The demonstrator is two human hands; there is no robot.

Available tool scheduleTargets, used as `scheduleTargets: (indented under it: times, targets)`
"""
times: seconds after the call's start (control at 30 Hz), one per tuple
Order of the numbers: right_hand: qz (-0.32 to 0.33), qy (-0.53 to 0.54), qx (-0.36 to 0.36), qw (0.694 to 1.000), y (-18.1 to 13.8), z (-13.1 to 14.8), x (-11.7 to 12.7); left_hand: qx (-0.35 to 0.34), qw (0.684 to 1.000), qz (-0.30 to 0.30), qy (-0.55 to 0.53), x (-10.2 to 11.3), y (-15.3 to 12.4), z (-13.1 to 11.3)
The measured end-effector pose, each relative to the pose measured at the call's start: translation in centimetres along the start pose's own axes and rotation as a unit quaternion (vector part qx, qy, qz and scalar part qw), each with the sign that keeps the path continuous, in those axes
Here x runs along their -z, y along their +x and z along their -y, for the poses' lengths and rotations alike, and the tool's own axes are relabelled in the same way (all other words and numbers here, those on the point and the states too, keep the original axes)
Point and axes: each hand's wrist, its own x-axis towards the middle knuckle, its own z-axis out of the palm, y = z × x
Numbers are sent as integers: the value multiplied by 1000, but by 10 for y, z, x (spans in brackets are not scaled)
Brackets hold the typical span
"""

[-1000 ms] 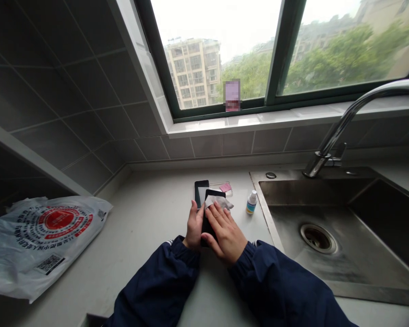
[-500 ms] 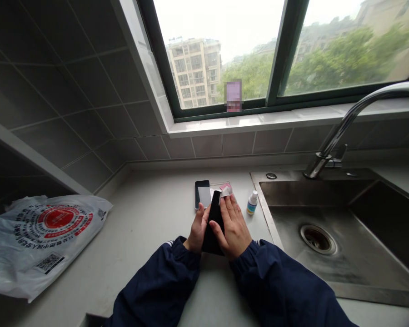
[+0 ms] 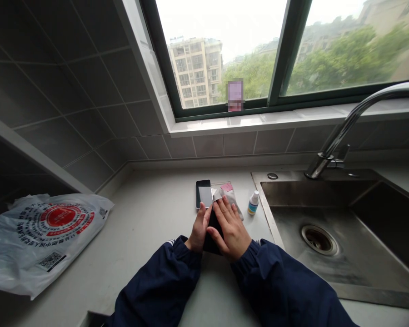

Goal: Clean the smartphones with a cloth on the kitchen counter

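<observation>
Grey countertop [image 3: 150,227] under the window [image 3: 279,50], steel sink [image 3: 264,209] at its right edge.
Mid-counter, the left hand [image 3: 199,229] clamps the black phone [image 3: 212,221]; the right hand [image 3: 230,227] lies flat on it, fingers spread, pressing a white wipe [image 3: 229,194]. A second phone [image 3: 203,194] lies just behind, a capped bottle [image 3: 253,203] stands beside the sink rim, and a plastic bag [image 3: 41,236] sits at the left edge, contents hidden.

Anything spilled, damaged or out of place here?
Nothing stands out. The left hand steadies a dark phone while the right hand presses a wipe on it; a second phone lies flat, the small bottle stands upright, no spill visible.
</observation>
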Motion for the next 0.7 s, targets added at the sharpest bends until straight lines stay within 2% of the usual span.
scheduleTargets:
  times: [0.13,0.3,0.53,0.7]
  targets:
    - [37,20,37,998,0,7,4,10,998,-56,-13,-1,1,-4]
    - [71,49,75,993,0,18,7,9,996,-72,-49,-2,3,-12]
    - [74,108,95,987,0,28,10,-18,993,-108,-43,2,0,-23]
    - [57,130,119,983,2,30,14,-8,994,-99,-36,2,-2,-31]
